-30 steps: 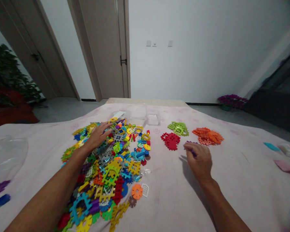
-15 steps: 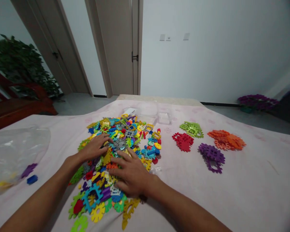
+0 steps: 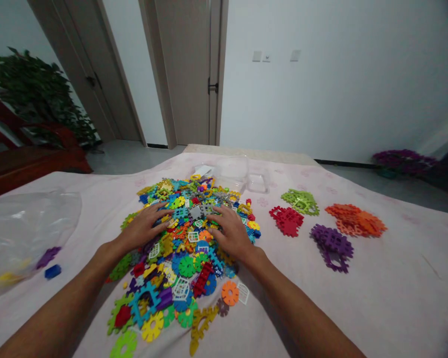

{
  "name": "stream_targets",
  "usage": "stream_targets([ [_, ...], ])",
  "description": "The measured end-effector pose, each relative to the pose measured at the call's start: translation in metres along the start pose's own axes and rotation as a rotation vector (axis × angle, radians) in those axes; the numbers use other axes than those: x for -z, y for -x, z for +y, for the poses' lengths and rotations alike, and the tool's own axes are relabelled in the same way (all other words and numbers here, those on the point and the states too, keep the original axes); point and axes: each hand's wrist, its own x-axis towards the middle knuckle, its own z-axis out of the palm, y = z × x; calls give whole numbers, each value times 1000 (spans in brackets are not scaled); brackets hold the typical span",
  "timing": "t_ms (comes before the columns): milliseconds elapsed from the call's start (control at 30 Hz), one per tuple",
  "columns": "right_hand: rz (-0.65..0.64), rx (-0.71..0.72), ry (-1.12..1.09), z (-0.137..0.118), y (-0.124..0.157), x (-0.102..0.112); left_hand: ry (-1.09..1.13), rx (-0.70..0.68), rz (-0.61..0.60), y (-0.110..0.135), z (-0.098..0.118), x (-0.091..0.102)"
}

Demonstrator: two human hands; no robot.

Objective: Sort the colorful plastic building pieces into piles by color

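Observation:
A big heap of mixed coloured plastic building pieces (image 3: pixel 179 258) lies on the pink cloth (image 3: pixel 358 298). My left hand (image 3: pixel 144 227) rests flat on the heap's left side, fingers spread. On the heap's right side my right hand (image 3: pixel 233 233) lies palm down, fingers stretched over the pieces. Neither hand grips a piece. To the right sit sorted piles: red (image 3: pixel 287 220), green (image 3: pixel 300 201), orange (image 3: pixel 356 220) and purple (image 3: pixel 332 240).
A clear plastic bag (image 3: pixel 26 233) lies at the left with a purple piece (image 3: pixel 48 257) and a blue piece (image 3: pixel 53 271) beside it. Clear plastic containers (image 3: pixel 242 176) stand behind the heap. Doors, a white wall and potted plants are beyond.
My right hand left the purple pile, crossed to the heap, then slid further back and right over it. My left hand shifted slightly on the heap. The view turned left.

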Motion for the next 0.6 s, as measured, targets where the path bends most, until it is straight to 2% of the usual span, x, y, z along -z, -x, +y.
stream_targets([
  [67, -53, 127, -39, -21, 10, 0, 52, -52, 6, 5, 7, 7],
  [167, -257, 363, -30, -52, 16, -7, 66, -132, -84, 12, 17, 10],
  [233, -334, 418, 8, -64, 12, -13, 31, -151, -117, 16, 20, 7],
  [333, -310, 299, 74, -62, -2, -18, -53, -119, -100, 19, 18, 2],
  [433, -251, 121, 138, -45, -16, -20, -97, -46, -96, 18, 13, -3],
  [600, -89, -10, 101, -17, -25, -21, 19, 57, 1, 12, 5, -11],
])
